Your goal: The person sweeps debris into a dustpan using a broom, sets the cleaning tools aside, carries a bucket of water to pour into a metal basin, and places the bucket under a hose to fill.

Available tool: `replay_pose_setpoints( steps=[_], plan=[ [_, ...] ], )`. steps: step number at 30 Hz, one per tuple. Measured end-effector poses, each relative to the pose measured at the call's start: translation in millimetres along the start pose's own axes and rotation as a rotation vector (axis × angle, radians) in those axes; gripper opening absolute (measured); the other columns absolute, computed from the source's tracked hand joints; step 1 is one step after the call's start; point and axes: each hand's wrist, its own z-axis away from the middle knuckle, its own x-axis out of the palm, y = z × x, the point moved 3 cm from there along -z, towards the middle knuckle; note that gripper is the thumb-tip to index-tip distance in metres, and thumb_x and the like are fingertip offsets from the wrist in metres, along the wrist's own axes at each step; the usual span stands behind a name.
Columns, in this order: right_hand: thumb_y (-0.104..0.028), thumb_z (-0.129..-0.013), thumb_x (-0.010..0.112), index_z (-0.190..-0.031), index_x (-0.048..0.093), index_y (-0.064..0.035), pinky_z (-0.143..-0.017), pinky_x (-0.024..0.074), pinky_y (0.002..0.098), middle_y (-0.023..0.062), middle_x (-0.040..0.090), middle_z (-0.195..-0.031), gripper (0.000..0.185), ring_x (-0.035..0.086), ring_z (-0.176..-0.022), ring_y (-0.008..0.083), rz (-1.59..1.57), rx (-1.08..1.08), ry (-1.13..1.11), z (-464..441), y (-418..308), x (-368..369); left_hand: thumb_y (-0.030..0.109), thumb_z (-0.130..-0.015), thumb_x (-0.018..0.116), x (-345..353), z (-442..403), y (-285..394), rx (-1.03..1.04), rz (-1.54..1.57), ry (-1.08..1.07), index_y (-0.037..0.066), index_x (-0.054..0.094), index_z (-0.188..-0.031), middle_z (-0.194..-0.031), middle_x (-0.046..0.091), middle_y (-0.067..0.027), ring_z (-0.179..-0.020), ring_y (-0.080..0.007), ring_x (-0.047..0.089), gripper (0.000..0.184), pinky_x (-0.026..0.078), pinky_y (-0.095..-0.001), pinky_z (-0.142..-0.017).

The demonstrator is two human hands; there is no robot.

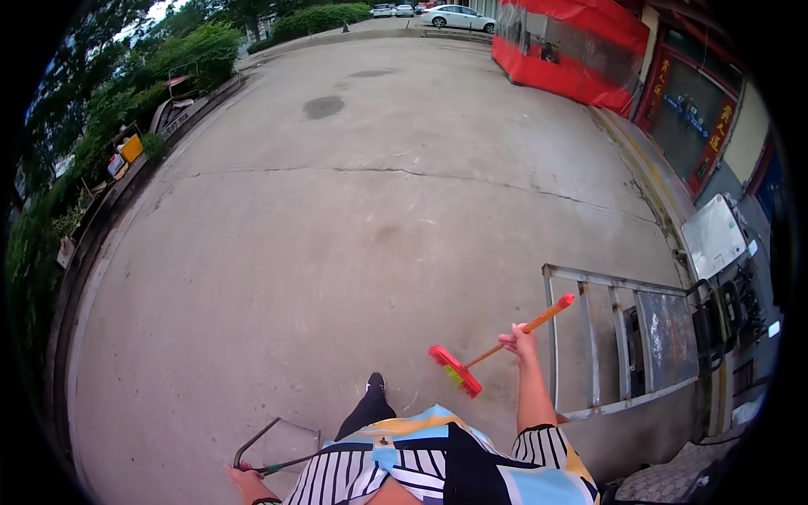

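Observation:
My right hand (519,339) is closed around the wooden handle of a floor scrub brush (484,357). Its handle slants up to a red tip, and its red head with red and yellow-green bristles is tilted above the concrete. At the lower left, my left hand (247,482) grips a thin dark metal frame (255,438) with a green section on one bar. What kind of tool this frame belongs to I cannot make out, and part of it is hidden by my clothing. One dark shoe (376,383) shows ahead of me on the ground.
A rusty metal rack (593,345) stands close on my right, near a white board (714,236) leaning by the wall. Farther off are a red tent (581,50) and a parked car (459,18). A planted kerb (105,202) borders the cracked concrete on the left.

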Motion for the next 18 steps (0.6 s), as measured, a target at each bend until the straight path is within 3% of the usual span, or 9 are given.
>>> replay_pose_setpoints(
  steps=[2, 5, 12, 13, 16, 17, 18],
  plan=[
    [-0.023, -0.083, 0.05, -0.081, 0.042, -0.0168, -0.052, 0.0462, 0.0277, 0.0091, 0.061, -0.071, 0.011, 0.061, -0.063, 0.0199, -0.091, 0.065, 0.089, -41.5, -4.3, 22.2, 0.063, -0.071, 0.042, 124.2, -0.9, 0.1, 0.005, -0.015, -0.067, 0.009, 0.042, -0.061, -0.054, 0.044, 0.0004, -0.048, -0.0143, 0.041, 0.055, 0.041, -0.0396, -0.052],
    [-0.026, -0.083, 0.051, -0.084, 0.043, -0.0193, -0.054, 0.0463, 0.0283, 0.0091, 0.062, -0.072, 0.01, 0.061, -0.063, 0.0197, -0.199, 0.118, 0.15, -96.9, -39.4, 35.3, 0.062, -0.072, 0.042, 295.2, 60.2, -14.1, -0.031, -0.169, -0.198, 0.014, 0.039, -0.057, -0.047, 0.038, 0.0034, -0.046, -0.0109, 0.038, 0.05, 0.021, -0.0613, -0.08],
    [-0.027, -0.084, 0.049, -0.088, 0.041, -0.0198, -0.058, 0.0457, 0.0289, 0.009, 0.062, -0.075, 0.012, 0.061, -0.067, 0.0196, -0.266, 0.026, 0.164, -267.6, -127.8, 66.9, 0.056, -0.075, 0.044, 645.9, 157.4, -81.3, -0.082, -0.183, -0.3, 0.015, 0.039, -0.059, -0.049, 0.037, 0.004, -0.044, -0.0115, 0.035, 0.045, 0.023, -0.0605, -0.08],
    [-0.027, -0.084, 0.049, -0.088, 0.041, -0.0196, -0.059, 0.0456, 0.0292, 0.0092, 0.062, -0.076, 0.012, 0.061, -0.068, 0.0202, -0.299, 0.04, 0.173, -307.2, -132.6, 67.0, 0.05, -0.079, 0.044, 681.2, 176.8, -97.0, -0.084, -0.2, -0.312, 0.013, 0.042, -0.072, -0.059, 0.04, 0.002, -0.05, -0.0144, 0.035, 0.038, 0.032, -0.0596, -0.068],
    [-0.028, -0.083, 0.051, -0.089, 0.04, -0.0192, -0.058, 0.0454, 0.0296, 0.0101, 0.061, -0.078, 0.016, 0.061, -0.07, 0.0223, -0.407, 0.125, 0.269, -415.7, -150.2, 67.8, 0.052, -0.072, 0.051, 749.9, 229.5, -147.1, 0.118, -0.184, -0.55, 0.015, 0.04, -0.059, -0.051, 0.038, 0.0049, -0.045, -0.0115, 0.035, 0.041, 0.035, -0.045, -0.068],
    [-0.028, -0.082, 0.052, -0.089, 0.039, -0.019, -0.058, 0.0454, 0.0297, 0.0104, 0.061, -0.079, 0.017, 0.061, -0.071, 0.023, -0.466, 0.148, 0.325, -450.3, -156.5, 69.2, 0.051, -0.072, 0.052, 764.6, 254.9, -160.1, 0.062, -0.168, -0.443, 0.015, 0.04, -0.06, -0.051, 0.037, 0.0046, -0.046, -0.0114, 0.035, 0.04, 0.036, -0.0377, -0.064],
    [-0.028, -0.082, 0.053, -0.089, 0.039, -0.0186, -0.058, 0.0454, 0.0298, 0.0107, 0.061, -0.08, 0.018, 0.061, -0.072, 0.0233, -0.472, 0.159, 0.356, -480.0, -163.9, 69.9, 0.048, -0.074, 0.051, 785.5, 228.7, -171.6, -0.127, -0.186, -0.369, 0.014, 0.04, -0.06, -0.051, 0.037, 0.0043, -0.045, -0.0111, 0.034, 0.038, 0.037, -0.0357, -0.058]
  ],
)
